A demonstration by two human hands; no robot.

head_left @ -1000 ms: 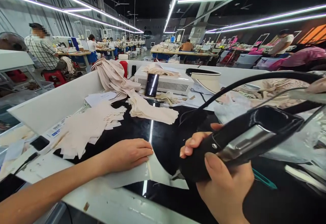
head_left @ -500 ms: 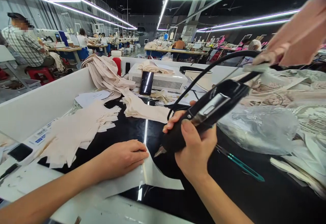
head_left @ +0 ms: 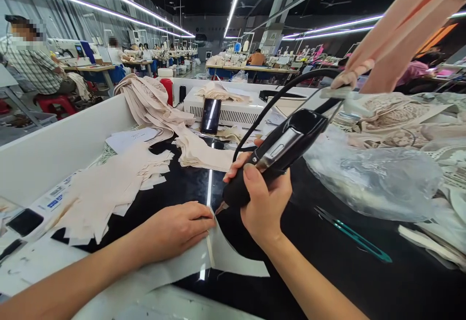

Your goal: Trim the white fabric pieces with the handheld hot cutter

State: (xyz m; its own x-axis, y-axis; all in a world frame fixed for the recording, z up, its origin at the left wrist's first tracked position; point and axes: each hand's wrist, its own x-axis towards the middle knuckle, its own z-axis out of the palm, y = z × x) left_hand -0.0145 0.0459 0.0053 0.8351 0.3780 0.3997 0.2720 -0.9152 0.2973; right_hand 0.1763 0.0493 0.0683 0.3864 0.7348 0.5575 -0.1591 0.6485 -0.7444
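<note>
My right hand (head_left: 267,193) is wrapped round a black corded hand tool (head_left: 280,147) with a silver trigger plate. The tool leans, its pointed metal tip (head_left: 220,208) directed down and left beside the fingertips of my left hand (head_left: 184,225). That hand rests on the black table, fingers together and slightly curled, gripping the upper end of a pale fabric piece (head_left: 236,258) with a narrow raised seam. Its thumb is hidden. I cannot tell whether the tip touches the fabric. A pink cloth strip (head_left: 386,43) is tied to the tool's upper end.
Stacked beige fabric pieces (head_left: 105,184) lie on the left, more cut fabric (head_left: 200,150) beyond. Teal tweezers (head_left: 357,237) and a clear plastic bag (head_left: 378,179) are on the right. A phone (head_left: 210,116) leans against a white vented box (head_left: 240,113). Co-workers sit farther back.
My right hand has brought the tool left and slightly up, so its tip is now close to my left fingertips. The left hand stays on the fabric.
</note>
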